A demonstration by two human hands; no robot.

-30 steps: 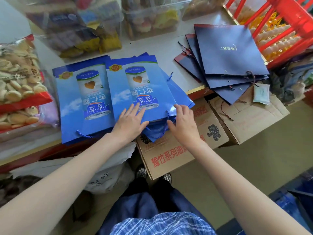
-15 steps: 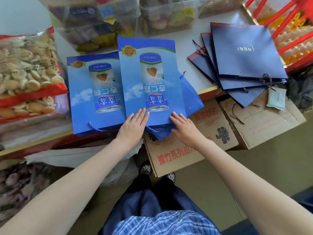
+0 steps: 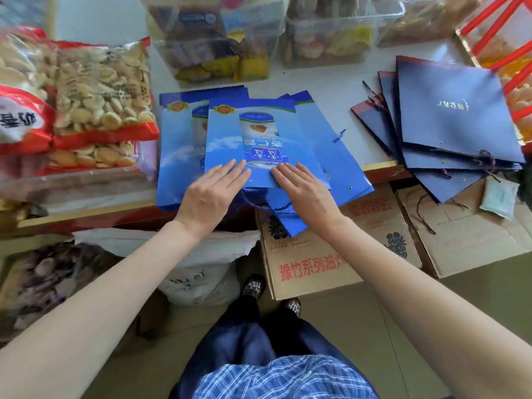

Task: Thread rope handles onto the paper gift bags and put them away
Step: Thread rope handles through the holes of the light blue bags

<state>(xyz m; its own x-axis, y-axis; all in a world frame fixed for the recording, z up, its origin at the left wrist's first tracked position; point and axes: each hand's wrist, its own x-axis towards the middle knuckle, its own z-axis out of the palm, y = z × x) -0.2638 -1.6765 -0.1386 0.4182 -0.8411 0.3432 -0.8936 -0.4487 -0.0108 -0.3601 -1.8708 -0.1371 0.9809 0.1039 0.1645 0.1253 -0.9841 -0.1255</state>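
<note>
Both my arms reach forward, bare. Left hand [image 3: 211, 194] flat, palm down, fingers [image 3: 230, 171] straight. Right hand [image 3: 305, 191] likewise, just beside it.

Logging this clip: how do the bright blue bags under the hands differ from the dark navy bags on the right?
The bright blue bags carry a large printed picture; the dark navy bags are plain apart from a small gold mark. Both hands, left and right, press flat on the bright blue bags; the dark navy bags lie untouched. Both kinds lie flat, in loose overlapping stacks.
</note>
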